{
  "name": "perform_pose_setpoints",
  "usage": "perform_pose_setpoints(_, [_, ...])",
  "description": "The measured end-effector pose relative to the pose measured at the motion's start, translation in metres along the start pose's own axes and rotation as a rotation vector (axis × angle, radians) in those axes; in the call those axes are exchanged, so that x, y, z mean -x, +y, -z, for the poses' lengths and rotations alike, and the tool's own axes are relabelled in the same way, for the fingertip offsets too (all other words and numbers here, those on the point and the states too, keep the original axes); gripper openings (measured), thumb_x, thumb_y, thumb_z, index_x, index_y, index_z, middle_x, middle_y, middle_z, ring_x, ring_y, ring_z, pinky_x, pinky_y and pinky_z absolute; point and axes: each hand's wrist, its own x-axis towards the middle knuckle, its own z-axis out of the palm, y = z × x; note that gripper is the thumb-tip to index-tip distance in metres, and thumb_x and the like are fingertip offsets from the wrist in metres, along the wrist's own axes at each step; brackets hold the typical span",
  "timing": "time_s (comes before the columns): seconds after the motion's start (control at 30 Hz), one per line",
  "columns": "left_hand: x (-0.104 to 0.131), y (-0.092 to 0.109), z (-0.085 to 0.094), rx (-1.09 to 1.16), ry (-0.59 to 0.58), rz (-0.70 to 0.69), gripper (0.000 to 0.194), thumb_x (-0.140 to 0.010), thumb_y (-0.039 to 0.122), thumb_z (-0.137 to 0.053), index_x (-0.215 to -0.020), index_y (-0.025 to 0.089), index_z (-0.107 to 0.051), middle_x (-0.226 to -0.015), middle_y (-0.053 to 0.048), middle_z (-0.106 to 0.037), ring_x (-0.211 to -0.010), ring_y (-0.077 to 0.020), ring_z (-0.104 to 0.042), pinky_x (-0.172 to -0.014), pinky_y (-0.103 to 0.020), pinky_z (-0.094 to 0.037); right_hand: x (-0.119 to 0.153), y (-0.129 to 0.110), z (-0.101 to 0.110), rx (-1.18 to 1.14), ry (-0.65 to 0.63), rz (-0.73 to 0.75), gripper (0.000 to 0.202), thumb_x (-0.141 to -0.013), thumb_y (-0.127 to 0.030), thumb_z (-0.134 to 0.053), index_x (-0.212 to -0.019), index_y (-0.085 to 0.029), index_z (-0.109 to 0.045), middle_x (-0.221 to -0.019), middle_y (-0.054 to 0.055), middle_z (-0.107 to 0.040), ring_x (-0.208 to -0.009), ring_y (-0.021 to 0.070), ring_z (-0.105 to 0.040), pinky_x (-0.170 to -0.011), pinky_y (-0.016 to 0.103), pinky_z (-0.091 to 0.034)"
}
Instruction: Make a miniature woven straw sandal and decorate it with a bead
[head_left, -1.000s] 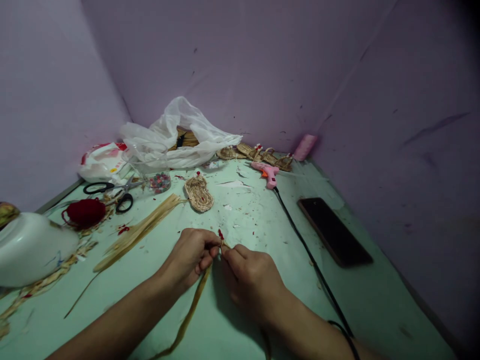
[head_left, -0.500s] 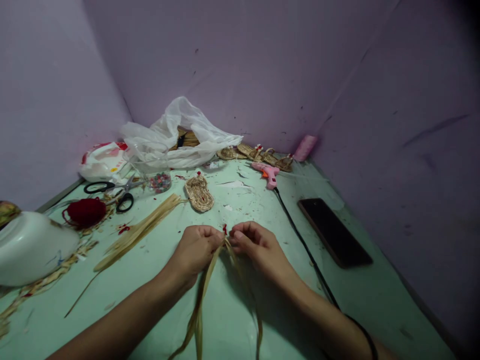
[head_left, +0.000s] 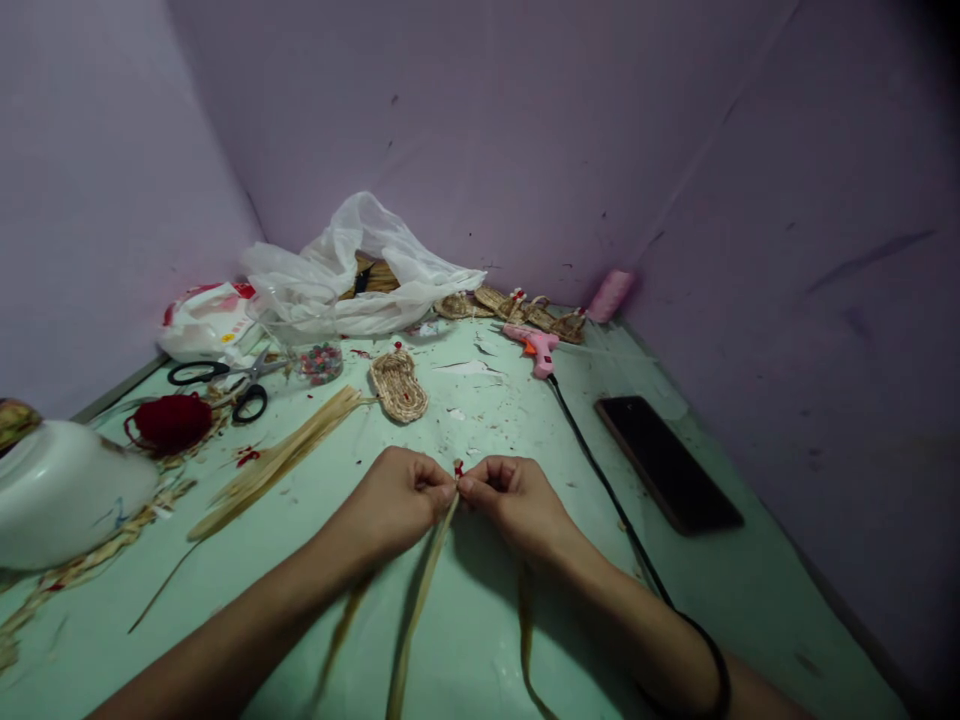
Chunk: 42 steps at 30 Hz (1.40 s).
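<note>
Close together above the table, my left hand (head_left: 405,495) and my right hand (head_left: 521,500) both pinch dry fibre strips (head_left: 424,590) near their top end. A small red yarn tie (head_left: 459,469) sticks up between the fingertips. One strip hangs from the middle, another falls below the left hand, and one drops under the right wrist. Just beyond the hands lies a small woven sole (head_left: 399,386) with a red bead at its top. Left of it rests a bundle of loose fibre (head_left: 277,470).
At left are a red yarn ball (head_left: 171,423), scissors (head_left: 251,385), a cup of beads (head_left: 319,362) and a white container (head_left: 71,500). Behind are a plastic bag (head_left: 367,250) and woven slippers (head_left: 517,310). A pink glue gun (head_left: 532,348), its black cord and a phone (head_left: 667,462) lie right.
Both hands have drawn together at the red tie. The strips have spread apart: one now hangs under the left forearm, one in the middle, one under the right wrist.
</note>
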Motion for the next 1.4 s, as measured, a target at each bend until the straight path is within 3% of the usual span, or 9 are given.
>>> perform_pose_setpoints(0.17, [0.011,0.011,0.003,-0.192,0.12,0.043,0.017,-0.063,0.026,-0.053,-0.054,0.014,-0.061,-0.045,0.0,-0.053,-0.046,-0.012,-0.043,-0.046,-0.023,-0.029,0.001,-0.001,-0.005,-0.016,0.018,0.033,0.012,-0.06,-0.016,-0.059,-0.049,-0.015,-0.054,-0.045,-0.002,-0.055,-0.044,0.0078,-0.045,-0.047,0.021,-0.032])
perform_pose_setpoints(0.43, [0.04,0.003,-0.035,-0.685,0.138,-0.228,0.027,-0.077,0.015,-0.037,-0.084,0.013,-0.063,-0.073,-0.012,-0.067,-0.061,-0.0222,-0.059,-0.059,-0.034,-0.038,0.007,0.002,-0.009,-0.344,-0.002,-0.079,0.016,-0.057,-0.025,-0.066,-0.055,-0.014,-0.055,-0.046,-0.003,-0.054,-0.041,0.0059,-0.043,-0.045,0.02,-0.031])
perform_pose_setpoints(0.53, [0.036,0.012,-0.025,-0.459,0.13,-0.22,0.023,-0.077,0.02,-0.043,-0.073,0.014,-0.065,-0.069,-0.009,-0.068,-0.059,-0.0185,-0.059,-0.057,-0.029,-0.04,0.006,0.001,-0.006,-0.39,-0.017,-0.117,0.018,-0.057,-0.026,-0.068,-0.054,-0.014,-0.054,-0.046,-0.002,-0.055,-0.04,0.0061,-0.044,-0.043,0.02,-0.03])
perform_pose_setpoints(0.63, [0.025,0.022,-0.006,-0.096,0.278,-0.004,0.016,-0.073,0.023,-0.053,-0.07,0.014,-0.066,-0.054,-0.003,-0.063,-0.048,-0.0125,-0.054,-0.048,-0.023,-0.038,0.005,0.001,-0.005,-0.361,-0.039,-0.132,0.022,-0.059,-0.03,-0.068,-0.054,-0.015,-0.053,-0.043,-0.003,-0.053,-0.034,0.0053,-0.039,-0.039,0.02,-0.026])
perform_pose_setpoints(0.77, [0.012,0.018,0.006,0.31,-0.032,0.269,0.017,-0.071,0.026,-0.054,-0.071,0.012,-0.065,-0.029,0.007,-0.041,-0.024,-0.0066,-0.032,-0.029,-0.018,-0.02,0.008,0.003,-0.008,-0.302,-0.102,-0.081,0.025,-0.06,-0.034,-0.068,-0.056,-0.015,-0.053,-0.043,-0.003,-0.053,-0.036,0.0057,-0.041,-0.04,0.02,-0.027])
perform_pose_setpoints(0.87, [0.006,0.006,0.003,0.462,-0.15,0.269,0.014,-0.063,0.022,-0.06,-0.055,0.011,-0.06,-0.037,0.002,-0.05,-0.028,-0.005,-0.039,-0.031,-0.016,-0.028,0.009,0.004,-0.009,-0.287,-0.121,-0.044,0.023,-0.06,-0.033,-0.068,-0.06,-0.014,-0.055,-0.049,-0.001,-0.057,-0.044,0.0078,-0.049,-0.046,0.02,-0.033])
perform_pose_setpoints(1.1, [0.0,-0.004,-0.001,0.241,-0.031,0.218,0.014,-0.058,0.025,-0.056,-0.052,0.013,-0.06,-0.034,0.006,-0.041,-0.028,-0.0059,-0.032,-0.031,-0.02,-0.02,0.004,0.003,-0.005,-0.156,-0.143,-0.025,0.015,-0.059,-0.027,-0.064,-0.062,-0.014,-0.057,-0.053,0.0,-0.059,-0.045,0.0077,-0.047,-0.048,0.021,-0.033])
perform_pose_setpoints(1.23, [-0.001,-0.004,-0.005,0.113,0.078,0.01,0.011,-0.054,0.02,-0.053,-0.047,0.012,-0.057,-0.041,0.004,-0.045,-0.043,-0.0079,-0.037,-0.043,-0.021,-0.026,0.004,0.008,-0.005,-0.007,-0.074,0.138,0.008,-0.064,-0.022,-0.058,-0.062,-0.015,-0.058,-0.055,0.0,-0.059,-0.051,0.0103,-0.05,-0.052,0.023,-0.037])
perform_pose_setpoints(1.4, [0.0,-0.006,-0.012,0.113,0.177,-0.027,0.014,-0.057,0.024,-0.05,-0.05,0.014,-0.054,-0.048,0.003,-0.048,-0.051,-0.011,-0.04,-0.05,-0.024,-0.03,0.006,0.008,0.001,0.359,0.048,0.295,0.015,-0.072,-0.026,-0.054,-0.068,-0.015,-0.064,-0.063,0.004,-0.064,-0.059,0.0137,-0.054,-0.055,0.025,-0.039])
